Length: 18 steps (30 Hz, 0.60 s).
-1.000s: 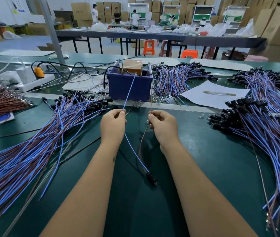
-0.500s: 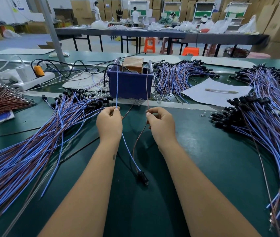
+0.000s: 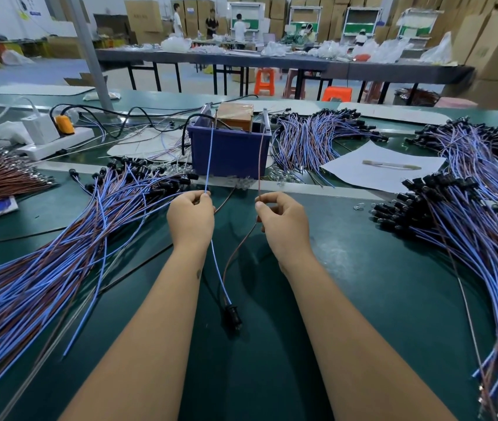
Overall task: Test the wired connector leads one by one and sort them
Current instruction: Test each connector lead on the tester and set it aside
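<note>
Currently I note the left hand (image 3: 191,218) pinching the blue wire (image 3: 208,153) and the right hand (image 3: 284,221) pinching the brown wire (image 3: 260,159) of one lead at frame centre. Both wires rise to the blue bin (image 3: 231,153) above; their black connector (image 3: 233,317) lies on the green mat (image 3: 363,299) lower centre. Lead piles (image 3: 44,253) lie at the left and right of the frame.

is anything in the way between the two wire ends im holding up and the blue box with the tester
Nothing visible blocks them. The left hand pinches the blue wire and the right hand the brown wire; both tips already reach the blue box, with only bare mat in the gap.
</note>
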Each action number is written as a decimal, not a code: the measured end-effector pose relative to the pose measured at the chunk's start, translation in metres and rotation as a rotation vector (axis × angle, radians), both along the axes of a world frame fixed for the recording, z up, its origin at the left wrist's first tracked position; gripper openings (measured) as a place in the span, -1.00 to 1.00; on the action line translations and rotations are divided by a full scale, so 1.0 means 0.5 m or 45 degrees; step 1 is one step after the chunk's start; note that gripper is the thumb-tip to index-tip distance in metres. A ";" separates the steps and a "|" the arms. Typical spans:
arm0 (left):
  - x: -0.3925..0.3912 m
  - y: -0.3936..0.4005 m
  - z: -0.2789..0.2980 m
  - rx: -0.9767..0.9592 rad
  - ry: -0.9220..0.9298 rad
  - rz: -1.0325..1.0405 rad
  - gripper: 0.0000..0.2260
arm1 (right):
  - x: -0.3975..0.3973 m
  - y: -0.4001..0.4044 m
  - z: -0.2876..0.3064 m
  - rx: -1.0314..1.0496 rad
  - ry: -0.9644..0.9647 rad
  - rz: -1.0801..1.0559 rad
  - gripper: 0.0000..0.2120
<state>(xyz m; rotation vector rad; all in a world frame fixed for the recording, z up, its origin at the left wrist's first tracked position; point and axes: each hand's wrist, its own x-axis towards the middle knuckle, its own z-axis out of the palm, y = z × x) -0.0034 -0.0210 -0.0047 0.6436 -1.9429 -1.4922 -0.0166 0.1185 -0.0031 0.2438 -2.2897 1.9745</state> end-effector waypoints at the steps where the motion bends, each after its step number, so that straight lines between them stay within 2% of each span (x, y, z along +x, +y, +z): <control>1: -0.001 -0.001 0.000 -0.003 -0.006 0.004 -0.86 | -0.001 -0.001 -0.001 0.009 0.002 0.002 -0.89; 12: -0.013 -0.014 -0.005 0.024 -0.029 -0.013 -0.86 | -0.009 -0.005 -0.007 0.057 0.032 0.044 -0.89; 18: -0.012 -0.014 0.000 0.026 -0.050 -0.027 -0.83 | -0.010 -0.002 -0.005 -0.014 0.006 0.031 -0.84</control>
